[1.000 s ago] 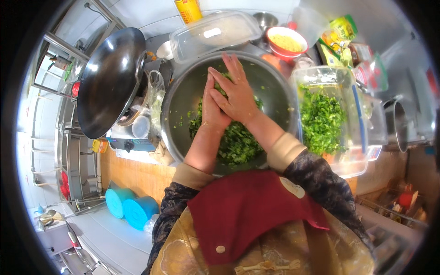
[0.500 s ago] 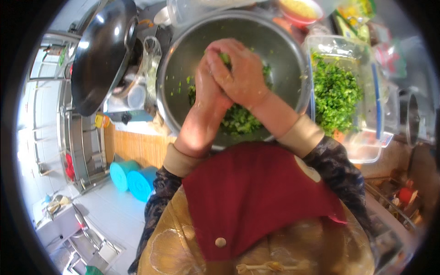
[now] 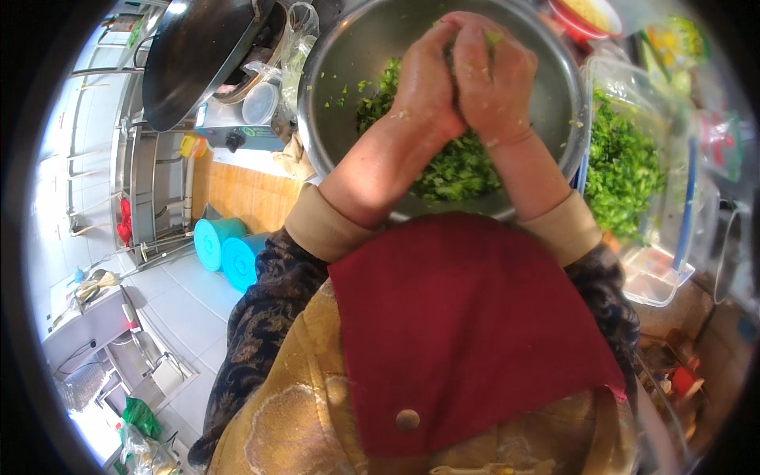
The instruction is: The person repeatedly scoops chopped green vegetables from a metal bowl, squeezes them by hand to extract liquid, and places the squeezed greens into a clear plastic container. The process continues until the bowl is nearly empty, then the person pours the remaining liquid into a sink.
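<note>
Green chopped greens point(image 3: 459, 170), silver bowl point(image 3: 340, 87), red bib point(image 3: 467, 332).

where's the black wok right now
In the head view the black round wok sits at the upper left, tilted, just left of the large steel bowl of chopped greens, above a small grey stove.

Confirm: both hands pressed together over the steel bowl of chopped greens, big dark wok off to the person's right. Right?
Not quite. The head view shows the dark wok on the person's left, not the right. The rest holds: the left hand and right hand are pressed together above the steel bowl holding the chopped greens.
</note>
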